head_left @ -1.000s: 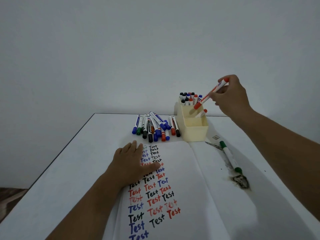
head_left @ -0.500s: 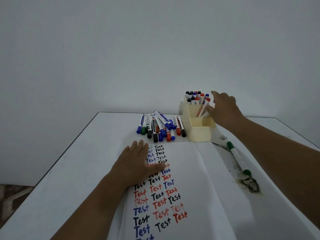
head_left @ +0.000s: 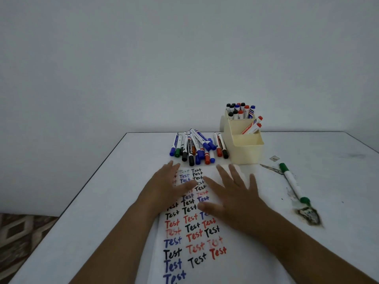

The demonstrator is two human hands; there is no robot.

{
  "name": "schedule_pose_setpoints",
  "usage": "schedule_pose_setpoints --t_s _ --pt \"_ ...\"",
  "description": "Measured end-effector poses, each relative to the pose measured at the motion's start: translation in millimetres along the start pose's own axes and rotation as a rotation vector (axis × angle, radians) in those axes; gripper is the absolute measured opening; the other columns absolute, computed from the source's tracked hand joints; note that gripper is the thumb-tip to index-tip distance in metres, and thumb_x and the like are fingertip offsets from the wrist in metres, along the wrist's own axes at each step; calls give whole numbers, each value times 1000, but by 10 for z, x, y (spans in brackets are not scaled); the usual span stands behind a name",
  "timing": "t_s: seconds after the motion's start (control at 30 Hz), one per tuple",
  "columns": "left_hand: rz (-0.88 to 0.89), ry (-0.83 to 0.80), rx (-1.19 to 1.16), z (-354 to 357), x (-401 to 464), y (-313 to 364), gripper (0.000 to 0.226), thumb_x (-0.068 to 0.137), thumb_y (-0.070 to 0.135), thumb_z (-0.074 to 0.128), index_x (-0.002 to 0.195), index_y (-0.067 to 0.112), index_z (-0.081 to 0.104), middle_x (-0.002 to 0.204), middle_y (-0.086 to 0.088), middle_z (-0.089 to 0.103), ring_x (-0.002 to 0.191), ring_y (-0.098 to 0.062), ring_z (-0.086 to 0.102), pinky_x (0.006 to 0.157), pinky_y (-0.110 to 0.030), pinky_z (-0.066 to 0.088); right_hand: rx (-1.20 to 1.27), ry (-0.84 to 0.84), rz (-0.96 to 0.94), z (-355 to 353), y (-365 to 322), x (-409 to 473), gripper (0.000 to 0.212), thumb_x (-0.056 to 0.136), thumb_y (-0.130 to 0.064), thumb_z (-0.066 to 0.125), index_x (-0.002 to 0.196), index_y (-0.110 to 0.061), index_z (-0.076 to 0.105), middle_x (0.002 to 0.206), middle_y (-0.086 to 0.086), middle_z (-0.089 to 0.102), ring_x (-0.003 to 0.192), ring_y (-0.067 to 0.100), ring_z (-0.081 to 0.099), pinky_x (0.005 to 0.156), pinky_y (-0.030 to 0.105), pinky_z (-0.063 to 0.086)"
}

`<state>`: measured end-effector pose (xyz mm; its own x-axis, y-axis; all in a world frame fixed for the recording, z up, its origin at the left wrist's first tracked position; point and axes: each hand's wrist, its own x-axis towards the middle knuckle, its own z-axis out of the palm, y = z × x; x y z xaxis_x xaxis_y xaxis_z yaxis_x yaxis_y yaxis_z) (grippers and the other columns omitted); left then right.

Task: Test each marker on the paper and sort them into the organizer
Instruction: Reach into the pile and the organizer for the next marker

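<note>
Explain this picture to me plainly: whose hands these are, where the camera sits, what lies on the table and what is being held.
No machine here: a person works with bare hands, filmed by one wide camera worn on their head, looking forward and down. The left hand lies flat on the paper, which is covered in the word "Test" in black, red and blue. The right hand is spread open over the same sheet. Neither hand holds anything. Beyond the paper lies a pile of markers still to be sorted. Right of it stands a cream organizer: capped markers stand in its back compartment, two red-capped ones lean in the middle, and the front one looks empty. A green marker lies alone to the right, beside a dark stain on the white table.
</note>
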<state>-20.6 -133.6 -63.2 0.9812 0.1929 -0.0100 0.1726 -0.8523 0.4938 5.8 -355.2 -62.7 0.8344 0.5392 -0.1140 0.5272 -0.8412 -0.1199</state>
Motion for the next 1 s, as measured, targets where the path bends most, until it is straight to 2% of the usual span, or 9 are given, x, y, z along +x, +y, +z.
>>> schedule_pose_setpoints --t_s 0.23,0.4,0.53,0.6,0.63,0.7,0.8,0.93,1.0 --pt "-64 138 -148 -20 39 35 68 94 59 54 153 32 35 162 6 28 145 -16 34 118 -41 31 -15 -46 3 64 21 -3 98 67 -101 7 149 -55 -19 166 -7 -22 153 24 -21 116 68 -15" --pt "-84 183 -85 -121 249 -24 52 99 40 54 149 29 43 152 1 46 132 -18 48 110 -40 41 14 3 11 98 34 -5 103 63 -104 6 149 -55 -21 159 -5 -40 149 29 -30 116 67 -14" --pt "-7 67 83 -274 469 -115 52 102 35 46 153 37 35 164 4 25 146 -22 30 117 -46 32 47 25 12 107 42 -2 108 60 -105 7 151 -53 -18 149 -6 -53 147 32 -34 115 67 -16" --pt "-1 29 150 -339 559 -87 49 103 36 40 152 37 35 164 4 24 145 -24 32 114 -45 34 51 28 6 111 45 -4 108 61 -105 7 152 -52 -18 148 -5 -54 147 32 -33 115 68 -15" --pt "-1 33 179 -355 592 -62 46 104 34 38 150 34 40 159 1 33 139 -26 39 110 -45 38 52 26 3 110 48 -5 108 61 -105 7 152 -52 -18 148 -5 -55 148 32 -33 115 68 -15" --pt "-3 77 278 -360 625 -8 39 104 32 34 138 25 52 132 -7 55 116 -28 55 97 -44 47 52 20 -2 114 53 1 108 62 -104 7 152 -51 -18 148 -5 -54 148 32 -32 115 68 -15" --pt "-50 192 331 -311 611 27 33 102 33 35 122 23 59 92 0 57 88 -27 60 81 -41 54 42 19 -1 127 56 17 108 61 -103 3 153 -50 -17 151 -5 -51 149 31 -30 115 68 -15" --pt "-125 352 378 -250 622 12 31 101 44 41 101 17 55 86 -2 61 83 -26 58 75 -42 53 22 4 4 120 53 21 107 62 -102 2 153 -49 -19 154 -3 -48 150 31 -29 115 68 -15" --pt "-145 385 362 -254 634 -49 24 98 39 48 93 16 50 85 -3 60 80 -25 56 71 -41 52 12 -12 5 106 53 18 105 64 -101 4 152 -49 -19 156 -2 -44 150 31 -29 115 68 -15"
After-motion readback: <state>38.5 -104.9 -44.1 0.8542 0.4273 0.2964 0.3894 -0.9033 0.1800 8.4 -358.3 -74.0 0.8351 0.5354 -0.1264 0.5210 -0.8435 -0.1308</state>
